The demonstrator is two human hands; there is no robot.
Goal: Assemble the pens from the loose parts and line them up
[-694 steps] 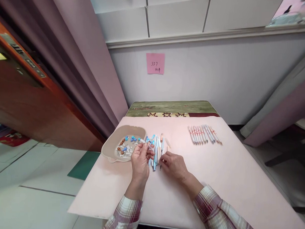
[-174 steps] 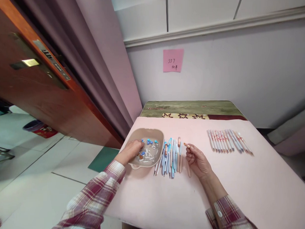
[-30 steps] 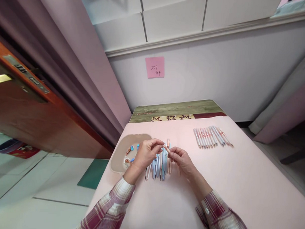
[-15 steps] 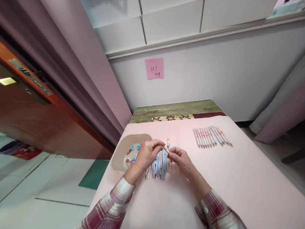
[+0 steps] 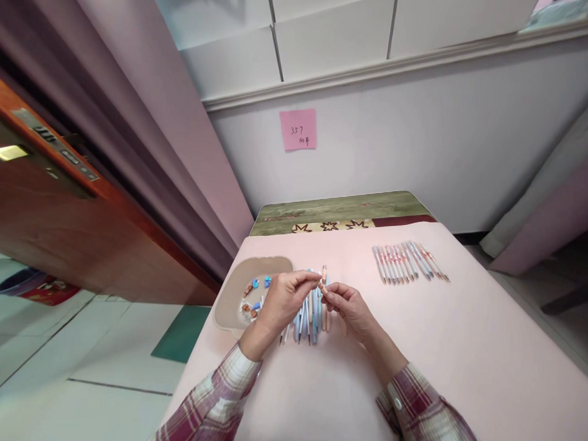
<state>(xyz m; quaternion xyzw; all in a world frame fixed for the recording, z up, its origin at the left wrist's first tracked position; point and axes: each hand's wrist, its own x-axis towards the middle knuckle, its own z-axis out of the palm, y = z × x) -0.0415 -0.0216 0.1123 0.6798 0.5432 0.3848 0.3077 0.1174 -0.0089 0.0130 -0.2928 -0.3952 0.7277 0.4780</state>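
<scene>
Over the middle of the table, my left hand [image 5: 286, 298] and my right hand [image 5: 351, 308] meet fingertip to fingertip. Between them is a short peach-coloured pen barrel [image 5: 323, 289], tilted. My right thumb and fingers pinch its lower part, while my left thumb and forefinger close on its upper end; any small piece there is hidden by the fingers. Beneath the hands lies a pile of pen parts [image 5: 304, 323], with light blue and peach barrels and thin white refills with dark tips. Partly behind my left hand sits a beige bin [image 5: 228, 313] holding small blue, brown and white pieces.
Several assembled pens [image 5: 396, 263] lie in a row at the right on the pink table cover [image 5: 424, 357]. A patterned green board edge [image 5: 332, 209] shows at the back against the wall. A wooden door [image 5: 81, 215] and a curtain [image 5: 176, 154] stand to the left.
The white bit seen between the fingertips half a second ago no longer shows. My left fingertips now sit closer against the barrel's end. The pens and bin stay put.
</scene>
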